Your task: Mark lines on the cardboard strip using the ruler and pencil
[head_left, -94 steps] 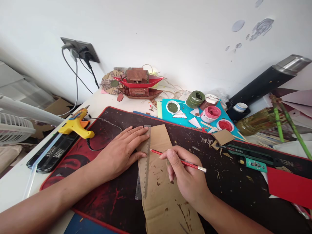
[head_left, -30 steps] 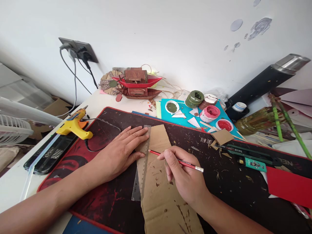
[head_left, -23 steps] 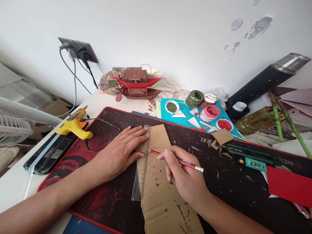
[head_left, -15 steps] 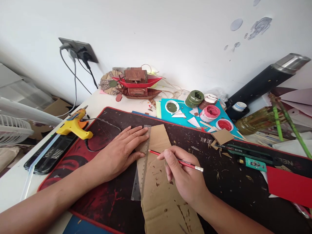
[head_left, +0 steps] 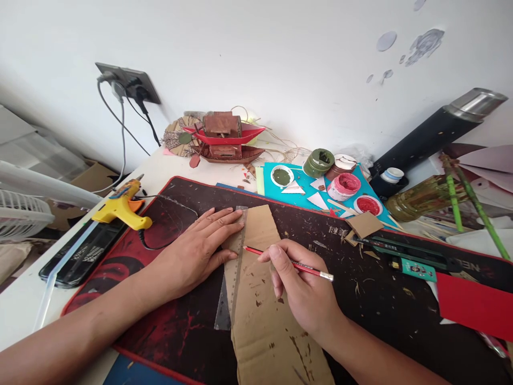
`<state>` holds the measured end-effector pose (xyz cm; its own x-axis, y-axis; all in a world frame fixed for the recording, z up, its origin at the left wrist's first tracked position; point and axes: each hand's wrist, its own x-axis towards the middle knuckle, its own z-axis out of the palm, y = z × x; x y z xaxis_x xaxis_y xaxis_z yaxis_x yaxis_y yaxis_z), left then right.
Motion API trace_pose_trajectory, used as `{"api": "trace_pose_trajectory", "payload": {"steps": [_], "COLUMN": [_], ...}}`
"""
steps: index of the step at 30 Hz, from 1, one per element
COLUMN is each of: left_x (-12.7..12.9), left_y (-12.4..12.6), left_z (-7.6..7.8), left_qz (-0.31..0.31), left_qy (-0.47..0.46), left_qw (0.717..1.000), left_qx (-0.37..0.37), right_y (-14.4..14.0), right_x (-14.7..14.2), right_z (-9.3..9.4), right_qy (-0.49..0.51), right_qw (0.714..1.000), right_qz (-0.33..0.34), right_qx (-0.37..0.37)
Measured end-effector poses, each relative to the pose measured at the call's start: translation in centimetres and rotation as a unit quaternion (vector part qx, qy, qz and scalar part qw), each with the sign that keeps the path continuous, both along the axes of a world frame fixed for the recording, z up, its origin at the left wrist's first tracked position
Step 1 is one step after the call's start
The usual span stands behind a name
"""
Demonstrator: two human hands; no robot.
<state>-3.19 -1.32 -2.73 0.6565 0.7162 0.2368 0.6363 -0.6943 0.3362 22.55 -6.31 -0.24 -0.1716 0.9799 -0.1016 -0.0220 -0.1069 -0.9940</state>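
A: How will the cardboard point(head_left: 276, 321) handle?

B: Probably light and fairly stiff, though apt to crease; its long side edges look the best hold. The clear ruler point(head_left: 232, 297) is likely slick and bendy, better pressed flat than pinched

A: And where do they lie?

B: The cardboard is on the dark mat point(head_left: 377, 315), between the hands and partly beneath them. The left hand point(head_left: 202, 248) is spread flat, thumb apart from fingers, resting on the ruler, which overlaps the cardboard's left side. The right hand point(head_left: 304, 283) is closed around the red pencil point(head_left: 308, 269), its tip at the ruler's right edge
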Motion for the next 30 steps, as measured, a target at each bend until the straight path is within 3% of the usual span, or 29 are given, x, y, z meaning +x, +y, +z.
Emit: {"api": "trace_pose_trajectory", "payload": {"steps": [21, 30], "left_x": [-0.1, 0.1], "left_y": [-0.1, -0.1], "left_z": [-0.4, -0.4], "left_qz": [0.011, 0.006], "left_qy": [-0.002, -0.002], "left_qw": [1.0, 1.0], "left_qx": [-0.003, 0.011], "right_y": [0.1, 1.9], "right_x": [0.1, 0.7], "right_z": [0.3, 0.7], "right_qy": [0.013, 0.025], "right_qw": [1.0, 1.0], "right_qz": [-0.009, -0.013], "right_qx": [-0.021, 0.006]}}
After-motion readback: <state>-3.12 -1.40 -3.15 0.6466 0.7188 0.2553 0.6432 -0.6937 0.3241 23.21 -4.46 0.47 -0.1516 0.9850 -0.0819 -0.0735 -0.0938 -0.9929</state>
